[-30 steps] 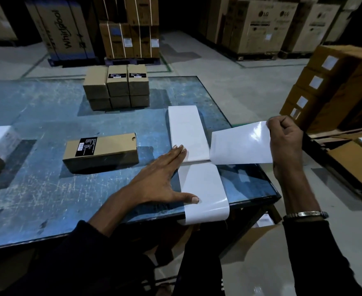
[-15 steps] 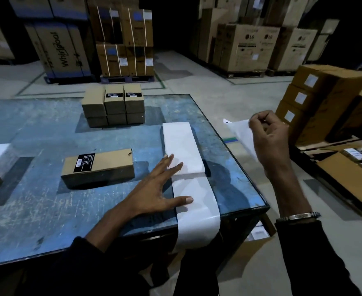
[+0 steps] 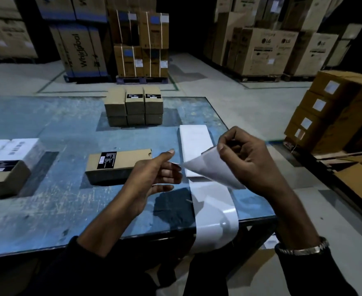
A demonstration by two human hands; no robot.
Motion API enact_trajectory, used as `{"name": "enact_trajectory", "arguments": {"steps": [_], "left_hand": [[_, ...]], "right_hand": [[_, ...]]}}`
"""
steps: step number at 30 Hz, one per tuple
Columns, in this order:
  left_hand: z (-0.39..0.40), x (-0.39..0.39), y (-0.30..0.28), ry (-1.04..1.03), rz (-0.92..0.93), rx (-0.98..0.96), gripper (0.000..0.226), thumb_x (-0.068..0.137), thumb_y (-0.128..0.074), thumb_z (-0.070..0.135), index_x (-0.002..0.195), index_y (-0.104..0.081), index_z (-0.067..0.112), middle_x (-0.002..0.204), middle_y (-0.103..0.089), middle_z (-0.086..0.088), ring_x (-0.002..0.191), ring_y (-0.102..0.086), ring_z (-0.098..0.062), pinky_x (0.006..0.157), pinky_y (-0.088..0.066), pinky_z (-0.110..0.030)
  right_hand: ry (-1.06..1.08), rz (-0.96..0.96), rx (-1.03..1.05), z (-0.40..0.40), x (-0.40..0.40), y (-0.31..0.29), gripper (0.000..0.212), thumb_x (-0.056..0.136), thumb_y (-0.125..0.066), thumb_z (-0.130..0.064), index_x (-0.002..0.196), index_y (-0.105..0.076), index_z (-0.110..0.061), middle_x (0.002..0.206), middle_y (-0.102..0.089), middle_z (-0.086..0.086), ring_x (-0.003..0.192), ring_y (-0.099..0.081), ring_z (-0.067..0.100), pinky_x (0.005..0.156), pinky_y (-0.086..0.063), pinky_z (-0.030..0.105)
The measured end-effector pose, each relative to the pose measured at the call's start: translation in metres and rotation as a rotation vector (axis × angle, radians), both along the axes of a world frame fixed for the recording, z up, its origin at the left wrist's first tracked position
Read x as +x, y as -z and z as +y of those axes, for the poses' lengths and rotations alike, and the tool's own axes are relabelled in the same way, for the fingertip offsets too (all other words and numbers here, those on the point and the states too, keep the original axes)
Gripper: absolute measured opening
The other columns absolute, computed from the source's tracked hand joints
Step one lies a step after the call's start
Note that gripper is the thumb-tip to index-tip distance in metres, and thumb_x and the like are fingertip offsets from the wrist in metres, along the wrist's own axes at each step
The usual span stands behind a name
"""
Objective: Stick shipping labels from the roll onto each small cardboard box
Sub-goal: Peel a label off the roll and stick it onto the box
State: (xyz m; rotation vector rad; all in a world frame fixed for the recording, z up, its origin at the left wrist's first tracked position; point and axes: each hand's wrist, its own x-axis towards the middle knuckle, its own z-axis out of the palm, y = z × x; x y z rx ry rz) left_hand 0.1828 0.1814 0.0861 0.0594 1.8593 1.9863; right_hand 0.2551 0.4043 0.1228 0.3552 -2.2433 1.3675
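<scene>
Both hands are raised over the scratched blue metal table. The right hand pinches the top corner of a loose white label sheet w/ curled fingers. The left hand touches the sheet's left tip; thumb up, fingers half curled, and whether it actually grips the tip can't be told.

Below them the white label strip runs from a flat folded white stack on the table & hangs over the near edge. A long brown cardboard box w/ black label lies just left of the left hand. A 2-tier block of small brown boxes sits farther back; another box w/ white label at far left.
</scene>
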Motion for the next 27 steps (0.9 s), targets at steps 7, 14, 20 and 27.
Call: {"name": "enact_trajectory", "arguments": {"steps": [7, 14, 20, 27], "left_hand": [[-0.035, -0.016, -0.002, -0.129, 0.110, 0.024, 0.020, 0.097, -0.073, 0.017, 0.105, -0.080, 0.000, 0.079, -0.078, -0.011, 0.086, -0.078, -0.037, 0.071, -0.065, -0.035], [-0.088, -0.044, -0.011, -0.169, 0.329, 0.102, 0.020, 0.100, -0.070, 0.023, 0.099, -0.080, 0.005, 0.088, -0.074, -0.012, 0.072, -0.060, -0.014, 0.054, -0.041, -0.020], [-0.120, -0.080, -0.008, -0.133, 0.354, 0.118, 0.023, 0.100, -0.069, 0.024, 0.103, -0.079, 0.003, 0.075, -0.068, 0.000, 0.063, -0.051, -0.009, 0.049, -0.034, -0.017], [-0.139, -0.112, 0.003, -0.088, 0.349, 0.062, 0.019, 0.098, -0.073, 0.030, 0.099, -0.085, 0.015, 0.084, -0.073, -0.001, 0.069, -0.054, -0.011, 0.054, -0.037, -0.020]], "right_hand": [[-0.214, -0.126, 0.117, -0.028, -0.002, 0.007, 0.006, 0.093, -0.076, -0.022, 0.096, -0.076, -0.017, 0.126, -0.076, -0.007, 0.128, -0.067, 0.019, 0.104, -0.054, 0.047], [0.033, -0.086, -0.194, -0.061, -0.016, 0.021, 0.059, 0.075, -0.082, -0.066, 0.123, -0.073, -0.033, 0.143, -0.065, -0.014, 0.139, -0.057, 0.008, 0.111, -0.050, 0.046], [0.149, -0.457, -0.521, -0.116, -0.019, 0.059, 0.046, 0.081, -0.084, -0.062, 0.108, -0.079, -0.025, 0.099, -0.082, 0.002, 0.100, -0.077, 0.019, 0.081, -0.057, 0.037], [0.198, -0.476, -0.720, -0.152, -0.029, 0.065, 0.022, 0.085, -0.083, -0.033, 0.080, -0.080, -0.011, 0.087, -0.079, 0.016, 0.073, -0.066, 0.019, 0.064, -0.050, 0.030]]}}
